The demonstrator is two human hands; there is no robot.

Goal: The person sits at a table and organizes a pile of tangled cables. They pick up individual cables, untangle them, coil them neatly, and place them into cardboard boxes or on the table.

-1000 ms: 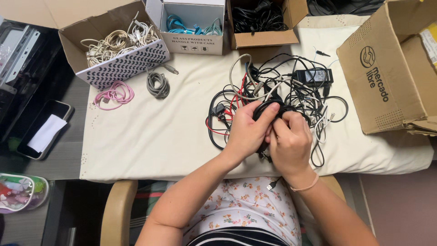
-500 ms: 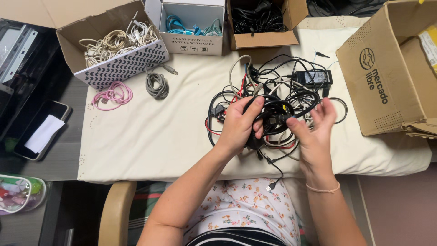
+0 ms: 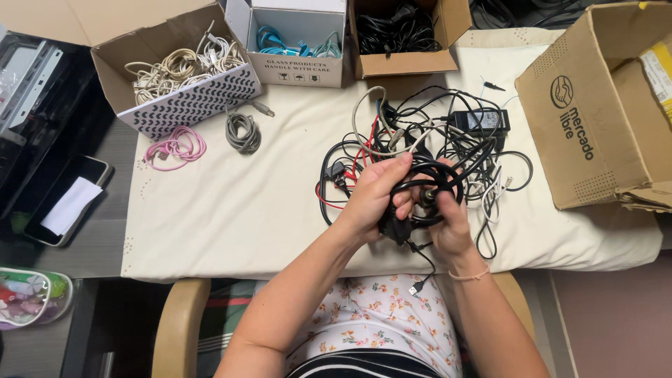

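Note:
Both my hands meet over the near side of a cloth-covered table [image 3: 231, 210]. My left hand [image 3: 374, 196] and my right hand [image 3: 448, 220] grip the same black cable [image 3: 423, 183], which is wound into a loop between them. Its loose end with a small plug [image 3: 416, 288] hangs down toward my lap. Just beyond my hands lies a tangled pile of cables [image 3: 420, 140], black, white and red, with a black power adapter [image 3: 481, 120] in it.
Three open cardboard boxes stand along the far edge: one with pale cables [image 3: 183, 66], one with teal cables [image 3: 294, 38], one with black cables [image 3: 400, 31]. A large cardboard box [image 3: 602, 112] lies at right. A pink coil [image 3: 175, 147] and a grey coil [image 3: 243, 133] lie on the cloth. A phone [image 3: 66, 199] rests left.
My right hand, open and apart from the cable half a second ago, has come back onto the black loop beside my left hand.

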